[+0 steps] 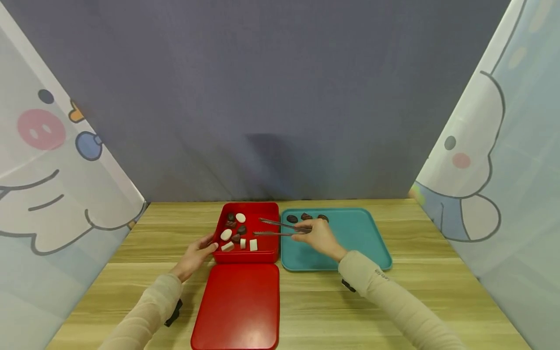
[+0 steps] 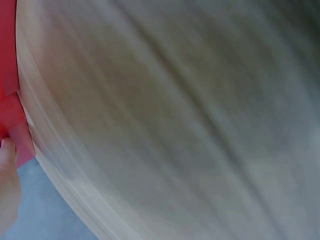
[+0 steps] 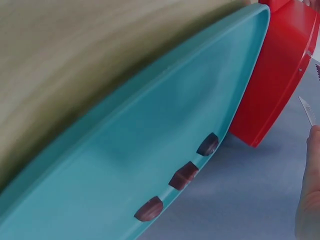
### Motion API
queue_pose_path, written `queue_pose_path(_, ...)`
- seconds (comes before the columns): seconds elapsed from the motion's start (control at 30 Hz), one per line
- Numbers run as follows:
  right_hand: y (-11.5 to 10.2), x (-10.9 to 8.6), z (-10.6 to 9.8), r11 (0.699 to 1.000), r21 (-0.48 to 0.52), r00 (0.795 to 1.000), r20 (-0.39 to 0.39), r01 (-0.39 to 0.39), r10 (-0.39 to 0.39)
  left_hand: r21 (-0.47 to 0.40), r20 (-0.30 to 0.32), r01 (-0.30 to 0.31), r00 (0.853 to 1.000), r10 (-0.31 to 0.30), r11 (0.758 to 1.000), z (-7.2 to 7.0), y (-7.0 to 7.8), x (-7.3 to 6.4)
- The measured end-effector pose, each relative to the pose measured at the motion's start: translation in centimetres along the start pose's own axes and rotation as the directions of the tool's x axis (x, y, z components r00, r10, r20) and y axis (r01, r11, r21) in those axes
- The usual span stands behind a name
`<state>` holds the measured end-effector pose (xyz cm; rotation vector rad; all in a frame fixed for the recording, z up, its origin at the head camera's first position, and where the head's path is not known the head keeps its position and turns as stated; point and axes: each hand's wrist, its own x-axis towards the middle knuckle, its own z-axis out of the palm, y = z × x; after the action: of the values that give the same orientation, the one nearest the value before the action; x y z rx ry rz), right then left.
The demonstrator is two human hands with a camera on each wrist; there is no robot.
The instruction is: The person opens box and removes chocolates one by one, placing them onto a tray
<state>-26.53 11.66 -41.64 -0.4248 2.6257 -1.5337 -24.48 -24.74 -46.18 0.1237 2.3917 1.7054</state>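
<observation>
My right hand (image 1: pixel 323 239) holds a pair of metal tongs (image 1: pixel 273 234), their two arms spread apart over the right part of a red box (image 1: pixel 262 256). Nothing sits between the tong tips. My left hand (image 1: pixel 192 256) grips the box at its left side, thumb (image 2: pixel 7 152) at the rim. Inside the box lie several dark brown chocolates (image 1: pixel 242 229) and white pieces (image 1: pixel 253 245), mostly toward the left and front. Three dark chocolates (image 3: pixel 183 175) line the far edge of a teal tray (image 1: pixel 354 243), right of the box.
A flat red lid (image 1: pixel 238 306) lies on the wooden table (image 1: pixel 319 311) in front of the box. A grey curtain (image 1: pixel 280 97) hangs behind the table, with cartoon-printed sheets (image 1: pixel 472 194) at both sides.
</observation>
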Motion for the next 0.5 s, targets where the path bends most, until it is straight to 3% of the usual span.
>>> queue_pose_path(0.2, 0.0, 0.2, 0.8, 1.000, 0.001, 0.999, 0.046, -0.013, 0.013, 0.005, 0.005, 0.003, 1.000, -0.003, 1.000, 0.0, 0.0, 0.1)
queue_pose_path(0.5, -0.2, 0.6, 1.6, 0.999, -0.025, 0.994, 0.103, 0.031, -0.029, -0.001, 0.006, -0.012, 1.000, 0.012, 1.000, 0.0, -0.1, 0.1)
